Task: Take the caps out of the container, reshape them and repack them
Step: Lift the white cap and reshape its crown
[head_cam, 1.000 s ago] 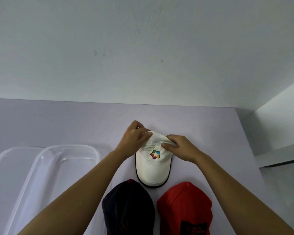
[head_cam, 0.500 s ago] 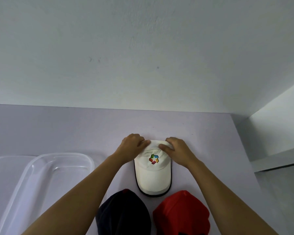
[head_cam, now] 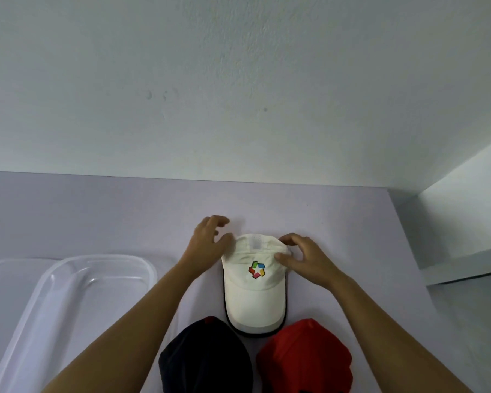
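Observation:
A white cap (head_cam: 253,296) with a colourful logo lies flat on the lilac table, brim toward me. My left hand (head_cam: 210,243) hovers at the crown's left edge with fingers spread, its thumb just at the fabric. My right hand (head_cam: 305,258) pinches the crown's right side between thumb and curled fingers. A dark navy cap (head_cam: 206,357) and a red cap (head_cam: 304,355) lie side by side in front of the white one. The clear plastic container (head_cam: 150,270) stands to the left with nothing in it.
A second clear plastic piece (head_cam: 0,268), possibly the lid, lies partly under the container at the far left. A white wall rises behind the table (head_cam: 97,217). The table's right edge drops beside a white ledge (head_cam: 465,268).
My left hand has let go of the crown and opened its fingers, lifting slightly back and left. The crown now lies flatter. My right hand stays at the crown's right side.

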Motion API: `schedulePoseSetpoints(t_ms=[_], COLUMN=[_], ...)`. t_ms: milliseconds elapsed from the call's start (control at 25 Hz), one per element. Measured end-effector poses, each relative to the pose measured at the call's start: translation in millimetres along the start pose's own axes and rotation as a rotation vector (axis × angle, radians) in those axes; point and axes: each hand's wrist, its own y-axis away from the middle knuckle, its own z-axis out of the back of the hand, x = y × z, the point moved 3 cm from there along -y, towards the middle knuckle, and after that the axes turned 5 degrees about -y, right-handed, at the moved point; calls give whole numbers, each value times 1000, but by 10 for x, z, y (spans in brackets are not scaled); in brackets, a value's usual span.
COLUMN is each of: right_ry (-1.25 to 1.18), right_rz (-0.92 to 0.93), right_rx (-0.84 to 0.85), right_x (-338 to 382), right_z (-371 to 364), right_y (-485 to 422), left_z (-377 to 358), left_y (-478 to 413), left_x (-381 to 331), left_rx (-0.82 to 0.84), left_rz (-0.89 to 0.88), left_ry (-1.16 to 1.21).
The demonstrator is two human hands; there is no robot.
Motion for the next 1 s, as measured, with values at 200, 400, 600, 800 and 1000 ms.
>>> schedulePoseSetpoints(t_ms=[200,400,600,800,1000], right_ry=[204,172,-104,-70,43], right_rz=[1,-7,26,-117,-74], right_rx=[160,90,101,-55,-224], right_x=[-63,52,219,127,192], right_z=[-17,-105,-115,-103,-31], right_y=[-17,-70,-64,-114,-111], left_z=[-79,-119,4,-14,1], left_y=[113,97,15,-72,-4], left_x=[127,36,-148,-71,-40], left_rx=[423,379,264,246,75], left_rz=[94,81,17,99,115], left_ry=[162,98,-53,-83,61])
